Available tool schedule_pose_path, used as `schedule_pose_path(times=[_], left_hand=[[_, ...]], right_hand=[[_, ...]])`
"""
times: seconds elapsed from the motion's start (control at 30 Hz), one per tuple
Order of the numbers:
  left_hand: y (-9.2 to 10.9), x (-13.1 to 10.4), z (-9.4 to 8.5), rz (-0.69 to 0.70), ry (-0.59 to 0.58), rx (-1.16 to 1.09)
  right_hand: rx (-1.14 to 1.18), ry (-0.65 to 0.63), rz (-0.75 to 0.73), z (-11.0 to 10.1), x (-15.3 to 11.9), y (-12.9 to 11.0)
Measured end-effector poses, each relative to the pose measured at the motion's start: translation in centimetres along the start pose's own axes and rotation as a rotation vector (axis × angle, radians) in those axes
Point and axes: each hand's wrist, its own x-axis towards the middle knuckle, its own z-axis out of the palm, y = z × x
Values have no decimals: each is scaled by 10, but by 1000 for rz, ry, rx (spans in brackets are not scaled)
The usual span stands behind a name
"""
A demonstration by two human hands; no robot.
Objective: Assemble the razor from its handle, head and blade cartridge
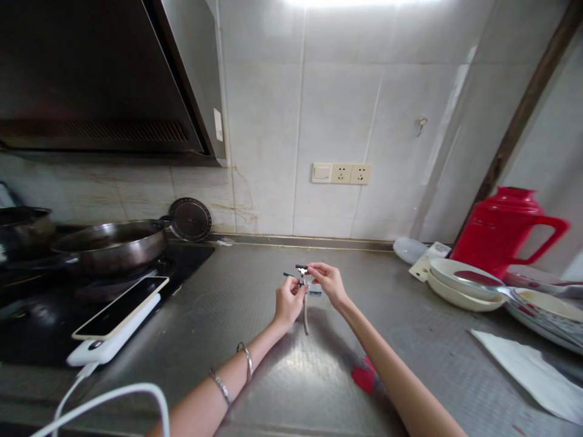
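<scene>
Over the middle of the steel counter (255, 267), my left hand (290, 301) is closed in a pinch on a small black-and-silver piece (302, 273). My right hand (327, 283) pinches the upper black end of the same piece from the right. Its exact kind is too small to make out. Below the left fingers hangs a thin grey-brown strip (305, 318); whether it is joined to the piece cannot be told. Just behind the hands lies a small clear item with a teal edge (315, 292), partly hidden.
At left, a phone (122, 306) rests on a white power bank (113, 334) with a white cable, beside a steel pan (113, 246) on the black cooktop. Plates (464, 282), a red thermos (496, 230) and a white paper sheet (528, 370) lie right. A range hood (100, 79) overhangs left.
</scene>
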Motion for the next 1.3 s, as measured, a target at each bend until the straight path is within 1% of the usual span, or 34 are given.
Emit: schedule_pose_path(times=[0.23,0.53,0.77,1.1,1.3], left_hand=[[6,1,-1,-31,-25,-37],[7,3,-2,17,-5,37],[7,3,-3,45,4,85],[10,3,-5,37,2,95],[4,5,-5,44,0,131]], right_hand=[[-16,-7,-26,0,-1,-4],[-15,7,-72,-2,2,-6],[-11,-16,-79,-3,0,-11],[-90,-12,-125,-1,-3,-20],[-102,-30,-145,0,-4,-17]])
